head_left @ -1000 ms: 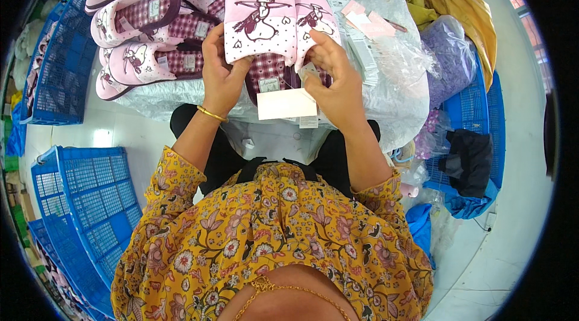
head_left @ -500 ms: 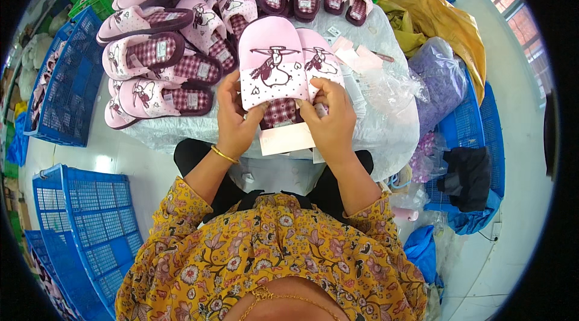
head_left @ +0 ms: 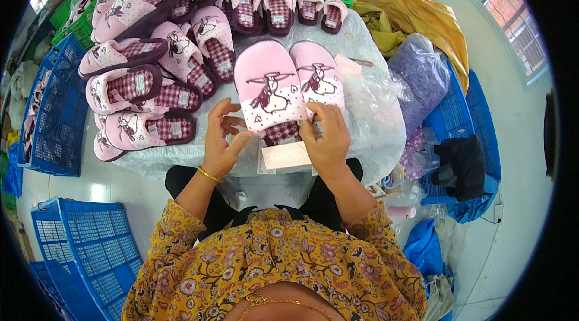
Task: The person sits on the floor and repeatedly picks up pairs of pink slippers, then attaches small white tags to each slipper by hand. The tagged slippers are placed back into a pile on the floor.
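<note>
A pair of pink slippers point(head_left: 271, 88) with a dark cartoon animal print and dotted lower uppers is held up in front of me, toes pointing away. Their insoles are dark red check. My right hand point(head_left: 329, 137) pinches them at the opening edges, thumb near the inner side of the left slipper and fingers on the right one. Beside the left slipper is my left hand point(head_left: 223, 143), fingers apart, its thumb tip close to the slipper's edge; whether it touches is unclear. A pale pink card point(head_left: 286, 155) hangs at the heel end, with a white label partly behind it.
Many similar slippers point(head_left: 139, 82) are piled at the table's left and far side. The table point(head_left: 377, 152) has a plastic cover. Blue crates point(head_left: 102, 242) stand left and right; a bag of purple material point(head_left: 419, 79) and yellow cloth point(head_left: 416, 13) lie at the right.
My left hand has let go of the left slipper and spread its fingers. The two slippers have moved further apart at the toes. The view has shifted, with the table lower in it.
</note>
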`<state>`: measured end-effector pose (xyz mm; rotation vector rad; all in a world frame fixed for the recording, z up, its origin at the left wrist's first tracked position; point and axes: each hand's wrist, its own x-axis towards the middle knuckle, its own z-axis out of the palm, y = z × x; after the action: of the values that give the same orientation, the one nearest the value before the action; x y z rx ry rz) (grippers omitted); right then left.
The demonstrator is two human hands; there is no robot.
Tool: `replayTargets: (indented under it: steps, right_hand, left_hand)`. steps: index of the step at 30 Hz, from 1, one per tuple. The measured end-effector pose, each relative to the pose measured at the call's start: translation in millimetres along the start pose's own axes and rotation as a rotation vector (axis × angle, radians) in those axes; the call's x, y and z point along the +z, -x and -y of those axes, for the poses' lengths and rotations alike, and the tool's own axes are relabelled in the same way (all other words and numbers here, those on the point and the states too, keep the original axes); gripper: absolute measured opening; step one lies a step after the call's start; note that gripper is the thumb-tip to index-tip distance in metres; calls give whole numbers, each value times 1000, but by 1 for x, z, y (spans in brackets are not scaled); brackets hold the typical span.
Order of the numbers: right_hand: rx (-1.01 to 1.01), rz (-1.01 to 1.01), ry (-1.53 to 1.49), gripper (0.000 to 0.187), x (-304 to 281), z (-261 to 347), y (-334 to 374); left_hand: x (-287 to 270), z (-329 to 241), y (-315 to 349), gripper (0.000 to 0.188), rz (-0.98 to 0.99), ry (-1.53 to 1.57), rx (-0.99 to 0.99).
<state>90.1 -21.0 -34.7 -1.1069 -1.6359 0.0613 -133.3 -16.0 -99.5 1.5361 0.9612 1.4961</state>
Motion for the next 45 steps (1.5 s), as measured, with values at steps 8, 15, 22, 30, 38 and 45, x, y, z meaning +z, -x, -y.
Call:
replayTargets:
  steps: [8,15,22,30,38,45]
  right_hand:
    - [246,-21,-93,36,-20,-20,-16]
    - [-33,-67,285,46,9,-68,-221]
    - [90,-253,504,58,34,-125,-409]
    - [180,208,71,22,27,-110,-93]
    - [430,113,-44,12,-31,-81,6]
    - [536,67,-55,11,-47,-93,30]
  left_hand:
    - [-25,52,1,48,-150,-205,-33]
    - [-29,52,8,44,-249,-231,-5]
    - [-30,67,6,40,-243,-349,56]
    - [-22,23,6,44,-14,-591,223]
    - [20,-7,29,84,707,-871,338]
    - [35,10,-6,79,648,-864,316]
